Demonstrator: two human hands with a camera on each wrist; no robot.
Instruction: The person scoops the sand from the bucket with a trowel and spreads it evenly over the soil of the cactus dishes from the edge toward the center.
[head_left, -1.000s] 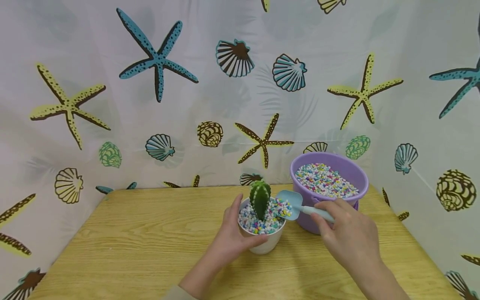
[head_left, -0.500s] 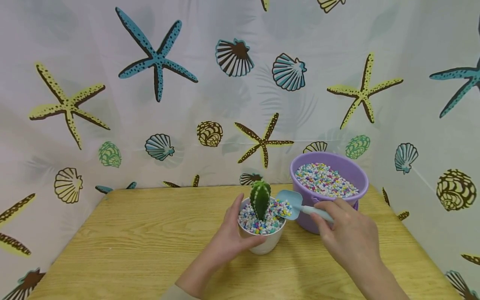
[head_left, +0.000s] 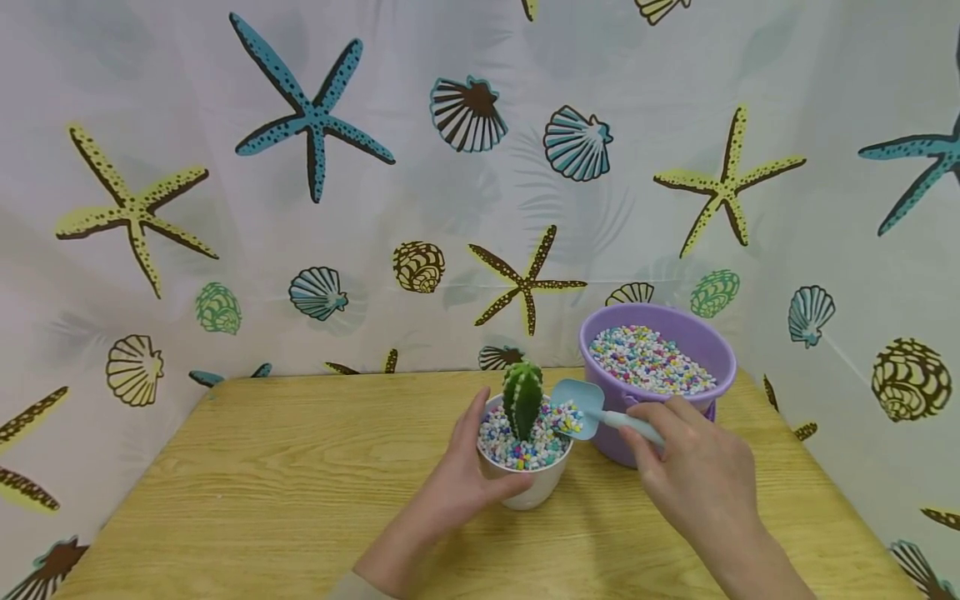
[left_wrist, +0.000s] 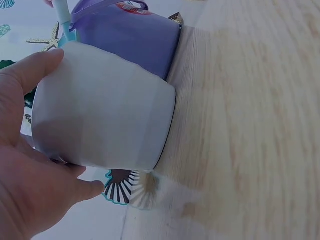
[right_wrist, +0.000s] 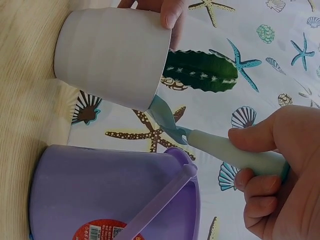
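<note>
A green ribbed cactus (head_left: 522,402) stands in a white pot (head_left: 536,487), among small multicoloured pebbles (head_left: 517,450). My left hand (head_left: 461,483) grips this pot from the left, thumb along the near side by the rim; in the left wrist view the thumb (left_wrist: 42,65) lies at the rim. With my right hand (head_left: 701,467) I hold a small light-blue shovel (head_left: 588,408) by its pale handle. The blade rests at the pot's right rim, tilted toward the cactus, and still carries some pebbles. In the right wrist view the blade (right_wrist: 165,117) touches the rim.
Just right and behind the pot stands a purple bucket (head_left: 615,446), holding many pebbles of the same kind; its handle (right_wrist: 160,202) hangs down its side. Everything stands on a wooden table (head_left: 300,467), enclosed by a curtain (head_left: 420,192) printed with starfish and shells.
The pot with the cactus has shifted very slightly right. The shovel stays at the rim, and both hands have barely moved.
</note>
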